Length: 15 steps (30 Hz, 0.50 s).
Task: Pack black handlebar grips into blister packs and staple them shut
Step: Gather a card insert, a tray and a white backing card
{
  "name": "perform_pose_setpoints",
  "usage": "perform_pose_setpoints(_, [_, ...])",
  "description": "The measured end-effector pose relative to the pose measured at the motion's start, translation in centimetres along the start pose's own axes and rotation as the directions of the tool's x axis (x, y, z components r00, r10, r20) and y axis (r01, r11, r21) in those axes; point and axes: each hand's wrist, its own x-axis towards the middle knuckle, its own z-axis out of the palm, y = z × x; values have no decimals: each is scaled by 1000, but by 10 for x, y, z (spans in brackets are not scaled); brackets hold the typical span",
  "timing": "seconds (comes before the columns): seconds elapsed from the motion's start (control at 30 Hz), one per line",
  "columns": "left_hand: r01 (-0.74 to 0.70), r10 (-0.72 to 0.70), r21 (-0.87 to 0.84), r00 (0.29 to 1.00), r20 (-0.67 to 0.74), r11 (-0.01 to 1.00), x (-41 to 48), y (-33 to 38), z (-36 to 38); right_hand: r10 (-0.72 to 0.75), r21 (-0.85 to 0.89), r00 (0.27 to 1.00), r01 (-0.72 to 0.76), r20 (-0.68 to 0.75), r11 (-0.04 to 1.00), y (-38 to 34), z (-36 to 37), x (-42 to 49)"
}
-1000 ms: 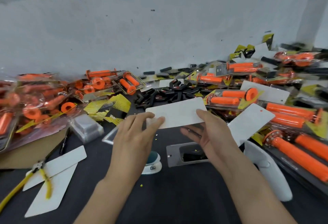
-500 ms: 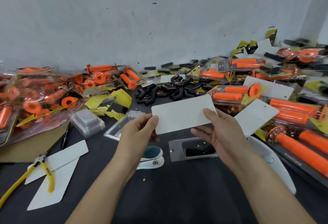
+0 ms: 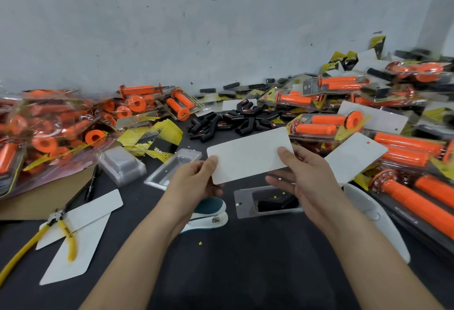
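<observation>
Left hand (image 3: 194,183) regripped, pinching white card (image 3: 249,154), right hand (image 3: 303,179) pinching opposite end

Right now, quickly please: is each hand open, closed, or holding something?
Left hand: pinches the left end of the white card.
Right hand: pinches the right end of the same card.

On my left, yellow-handled pliers (image 3: 66,233) lie on the dark table (image 3: 245,272), near a sheet of brown cardboard (image 3: 49,194) that carries a heap of bagged orange grips (image 3: 44,137). On my right, more packed orange grips (image 3: 405,147) are piled back toward the grey wall (image 3: 221,27). A white curved plastic piece (image 3: 373,221) rests on the table just beside them.
</observation>
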Motion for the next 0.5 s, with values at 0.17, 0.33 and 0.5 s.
perform_pose_setpoints(0.17, [160, -132, -351, 986, 102, 923, 8, 13, -4, 50, 36, 999, -49, -10, 998, 7, 10, 7])
perform_pose_setpoints(0.33, [241, -178, -497, 969, 171, 833, 20, 13, -15, 81, 22, 994, -80, -69, 997, 18, 22, 17])
perform_pose_setpoints(0.5, [241, -200, -446, 970, 137, 862, 31, 4, -23, 45, -51, 996, -49, -78, 997, 24, 30, 23])
